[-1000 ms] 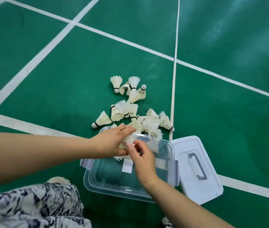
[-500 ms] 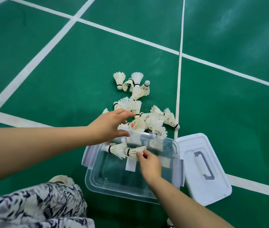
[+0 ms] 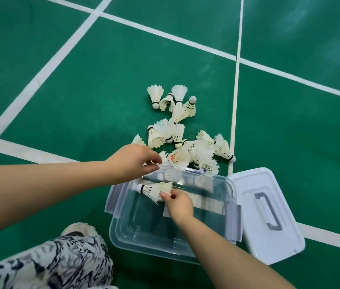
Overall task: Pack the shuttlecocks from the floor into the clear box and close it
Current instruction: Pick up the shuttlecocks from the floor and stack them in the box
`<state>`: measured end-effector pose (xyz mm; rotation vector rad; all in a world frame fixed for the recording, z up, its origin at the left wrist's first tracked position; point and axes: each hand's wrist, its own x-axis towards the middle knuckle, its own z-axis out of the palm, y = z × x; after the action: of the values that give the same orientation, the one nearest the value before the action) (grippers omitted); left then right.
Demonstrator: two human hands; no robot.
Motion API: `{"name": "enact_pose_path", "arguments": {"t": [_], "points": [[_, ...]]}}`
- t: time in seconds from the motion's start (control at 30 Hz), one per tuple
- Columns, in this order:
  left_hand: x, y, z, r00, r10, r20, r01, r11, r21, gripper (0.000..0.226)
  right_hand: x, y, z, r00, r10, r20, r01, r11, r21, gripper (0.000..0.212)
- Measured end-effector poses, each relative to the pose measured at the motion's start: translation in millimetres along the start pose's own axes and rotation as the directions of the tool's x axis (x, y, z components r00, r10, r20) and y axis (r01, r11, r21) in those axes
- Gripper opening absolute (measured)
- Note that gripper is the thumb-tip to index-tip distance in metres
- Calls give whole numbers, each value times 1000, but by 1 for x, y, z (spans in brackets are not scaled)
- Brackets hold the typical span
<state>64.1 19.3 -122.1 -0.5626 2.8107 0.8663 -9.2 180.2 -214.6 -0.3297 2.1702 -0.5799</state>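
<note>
A white feathered shuttlecock (image 3: 154, 190) with a black band below its cork tip lay sideways over the far left corner of the clear box (image 3: 116, 233), cork pointing left. The right hand (image 3: 179, 202) pinched its feather skirt. More shuttlecocks (image 3: 177, 136) lay heaped on the green floor (image 3: 81, 90) just beyond the box's far rim. The left hand (image 3: 132, 161) hovered there, thumb and fingers parted and gripping nothing. The white lid (image 3: 248, 192) lay flat against the box's right side.
</note>
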Motion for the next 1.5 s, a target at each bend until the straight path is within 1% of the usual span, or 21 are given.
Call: {"name": "enact_pose_path", "arguments": {"t": [0.1, 0.17, 0.2, 0.27, 0.33, 0.4, 0.43, 0.47, 0.5, 0.57, 0.63, 0.77, 0.83, 0.9, 0.93, 1.0, 1.07, 1.17, 1.23, 1.5], "points": [[-1, 1, -1, 1000, 5, -23, -5, 1000, -2, 25, -9, 0, -9, 999, -36, -26, 36, 999, -4, 39], [-2, 0, -2, 999, 5, -44, -5, 1000, 3, 25, -17, -1, -22, 986, -134, -97, 128, 990, -60, 23], [-2, 0, -3, 998, 2, -57, -2, 1000, 5, 25, -22, -2, -31, 973, -196, -122, 188, 979, -73, 23], [0, -2, -5, 995, -15, -100, 17, 1000, 11, 25, -35, -12, -51, 942, -297, -157, 290, 955, -66, 35], [4, -6, -7, 988, -65, -138, 68, 998, 12, 28, -39, -27, -68, 910, -359, -208, 354, 933, -62, 37], [10, -13, -9, 980, -132, -148, 135, 991, 11, 34, -34, -45, -86, 877, -399, -266, 395, 916, -73, 28], [13, -17, -10, 976, -164, -141, 168, 986, 16, 41, -28, -54, -95, 869, -410, -278, 401, 912, -90, 20], [15, -22, -11, 973, -197, -121, 201, 979, 23, 49, -20, -60, -104, 870, -413, -270, 388, 911, -143, 13], [16, -28, -13, 970, -226, -89, 229, 973, 29, 58, -10, -65, -112, 880, -409, -243, 357, 905, -229, 17], [20, -40, -19, 964, -266, -3, 266, 963, 51, 72, 16, -68, -125, 920, -372, -124, 296, 867, -400, 42], [27, -52, -27, 958, -281, 57, 275, 957, 93, 81, 39, -73, -131, 953, -304, -14, 256, 827, -500, 60], [52, -63, -44, 957, -285, 47, 275, 949, 155, 85, 77, -83, -121, 972, -205, 111, 227, 726, -649, 77], [61, -61, -46, 963, -263, 53, 251, 954, 167, 84, 92, -83, -109, 976, -159, 147, 216, 688, -692, 79], [66, -56, -41, 971, -226, 78, 212, 965, 154, 84, 102, -82, -100, 979, -148, 139, 202, 665, -718, 69], [67, -54, -37, 974, -205, 95, 190, 970, 149, 83, 104, -81, -97, 978, -170, 117, 201, 652, -731, 62], [66, -50, -30, 976, -172, 136, 151, 977, 148, 83, 107, -80, -92, 971, -229, 70, 206, 651, -730, 47], [64, -47, -25, 974, -153, 166, 129, 981, 147, 82, 109, -77, -89, 969, -239, 55, 210, 696, -687, 40], [62, -44, -21, 974, -143, 175, 120, 983, 136, 82, 112, -74, -90, 972, -220, 81, 221, 749, -625, 39], [60, -40, -22, 976, -138, 166, 118, 986, 121, 81, 112, -72, -92, 967, -236, 97, 246, 757, -605, 37], [50, -26, -22, 985, -99, 142, 93, 994, 48, 80, 93, -79, -106, 925, -375, 61, 347, 769, -536, 28]]}}
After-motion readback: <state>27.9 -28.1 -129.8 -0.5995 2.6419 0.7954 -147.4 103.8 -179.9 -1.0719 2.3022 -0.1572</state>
